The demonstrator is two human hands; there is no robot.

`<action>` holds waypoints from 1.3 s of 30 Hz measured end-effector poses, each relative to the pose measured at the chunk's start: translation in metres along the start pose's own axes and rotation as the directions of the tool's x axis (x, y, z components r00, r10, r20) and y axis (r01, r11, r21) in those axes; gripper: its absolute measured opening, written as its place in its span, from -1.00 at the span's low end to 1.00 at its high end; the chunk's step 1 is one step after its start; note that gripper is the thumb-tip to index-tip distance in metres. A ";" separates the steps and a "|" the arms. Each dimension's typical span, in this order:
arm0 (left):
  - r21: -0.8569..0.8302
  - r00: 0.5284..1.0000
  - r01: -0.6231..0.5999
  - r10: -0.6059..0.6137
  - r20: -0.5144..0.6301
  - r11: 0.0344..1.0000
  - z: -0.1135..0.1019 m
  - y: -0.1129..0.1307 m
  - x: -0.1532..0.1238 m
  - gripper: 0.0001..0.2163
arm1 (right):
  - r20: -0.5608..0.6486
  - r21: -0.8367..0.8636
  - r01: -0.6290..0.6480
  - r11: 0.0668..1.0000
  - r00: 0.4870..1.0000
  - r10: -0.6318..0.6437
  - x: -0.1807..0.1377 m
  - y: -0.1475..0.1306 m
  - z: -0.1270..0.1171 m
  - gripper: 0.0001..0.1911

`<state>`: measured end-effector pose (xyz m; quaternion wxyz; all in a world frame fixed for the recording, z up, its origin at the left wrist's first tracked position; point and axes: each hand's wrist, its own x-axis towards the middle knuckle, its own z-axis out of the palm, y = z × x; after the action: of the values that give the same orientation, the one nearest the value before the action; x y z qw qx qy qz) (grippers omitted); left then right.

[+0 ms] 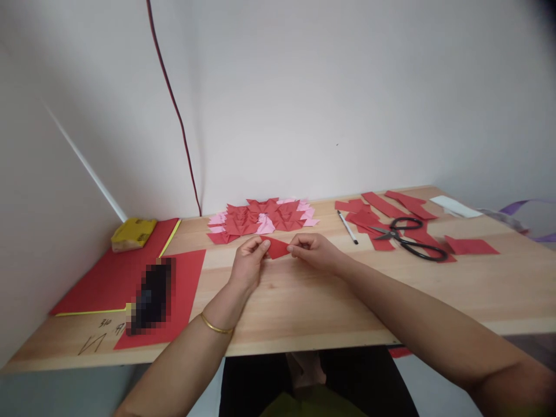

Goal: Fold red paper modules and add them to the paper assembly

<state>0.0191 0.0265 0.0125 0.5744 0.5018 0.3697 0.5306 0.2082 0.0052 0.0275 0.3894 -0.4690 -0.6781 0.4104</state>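
Between my two hands is a small folded piece of red paper [278,248], held above the wooden table. My left hand [252,255] pinches its left end between thumb and fingers. At the opposite corner, my right hand [313,251] grips the paper with its fingertips. Just behind the hands lies a cluster of folded red paper pieces [243,220], with pink folded paper [265,223] among them. Parts of the held paper are covered by my fingers.
Black-handled scissors [393,234] rest on red paper scraps [382,205] at the right, near a pen [347,227]. A white strip [455,206] lies beyond. At left are red sheets [191,289], a yellow packet [134,233] and a blurred dark object [152,295].
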 end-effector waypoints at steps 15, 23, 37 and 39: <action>0.044 0.987 0.150 -0.152 0.051 0.988 0.004 0.003 -0.004 -0.80 | -0.083 -0.006 -0.023 1.000 0.996 0.023 0.002 -0.001 -0.001 -0.65; 0.035 0.975 0.184 -0.187 0.123 0.982 0.007 0.003 -0.006 -0.73 | -0.015 0.168 -0.034 0.985 0.999 0.037 0.003 0.005 0.006 -0.67; 0.064 0.981 0.127 -0.135 0.142 0.990 0.004 0.006 -0.005 -0.78 | -0.161 0.184 -0.002 0.983 0.986 0.032 0.003 0.002 -0.009 -0.70; 0.048 0.983 0.139 -0.143 0.112 0.989 0.003 0.006 -0.005 -0.78 | -0.275 0.216 0.033 0.976 0.961 0.028 0.005 0.004 -0.016 -0.69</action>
<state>0.0192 0.0209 0.0185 0.6206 0.5155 0.3811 0.4515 0.2231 0.0138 0.0299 0.5298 -0.4752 -0.5686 0.4126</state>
